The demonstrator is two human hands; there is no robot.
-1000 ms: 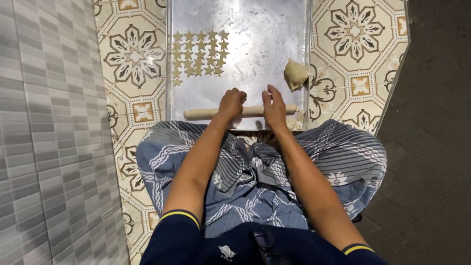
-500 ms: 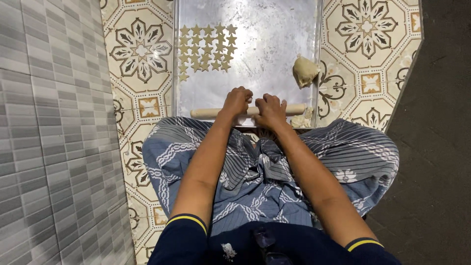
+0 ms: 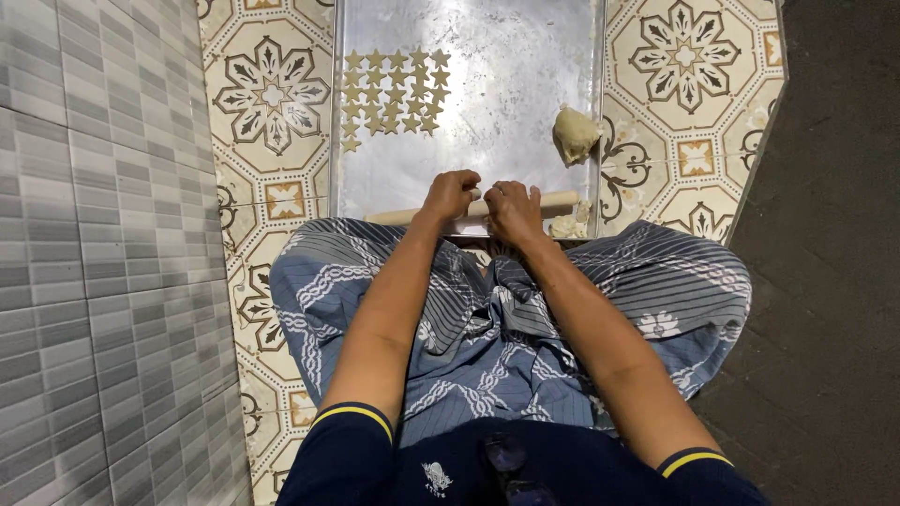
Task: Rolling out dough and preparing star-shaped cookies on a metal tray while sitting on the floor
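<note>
I sit on a patterned tile floor with a metal tray (image 3: 506, 122) in front of my knees. My left hand (image 3: 450, 195) and my right hand (image 3: 513, 208) both rest curled on a wooden rolling pin (image 3: 558, 200) that lies across the tray's near edge. What lies under the pin is hidden by my hands. Several star-shaped dough cut-outs (image 3: 392, 92) sit in rows at the tray's far left. A lump of dough (image 3: 575, 134) lies at the tray's right edge, and dough scraps (image 3: 569, 225) lie by the pin's right end.
A grey tiled wall (image 3: 103, 253) runs along my left. Dark rough ground (image 3: 825, 253) lies to the right past the tile edge. My lap is covered by a blue striped patterned cloth (image 3: 497, 328).
The view has shifted so the tray and stars sit lower in the frame. My hands stay on the rolling pin at the tray's near edge.
</note>
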